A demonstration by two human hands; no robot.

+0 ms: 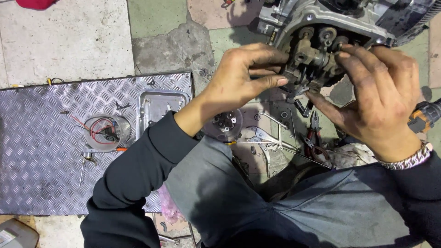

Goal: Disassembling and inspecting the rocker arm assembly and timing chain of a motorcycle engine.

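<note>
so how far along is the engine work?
Done: engine case is open, gears bare. In hand: left hand and right hand both grip the metal gear part at the opening. Left: pliers, small parts and metal tray lie out on the floor.

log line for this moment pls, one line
left hand: grips greasy grey metal engine assembly | right hand: fingers on same assembly | floor: red-handled pliers, silver locking pliers

Evenly lit, moderately bright scene under cool, diffuse light from overhead. Shadows are soft and short beneath the hands and around the engine casing [340,23]. The checkered metal plate [46,138] shows patchy sheen, no harsh glare. Focus is sharp centrally; straight edges bow slightly toward the frame's borders, a wide-angle effect.
</note>
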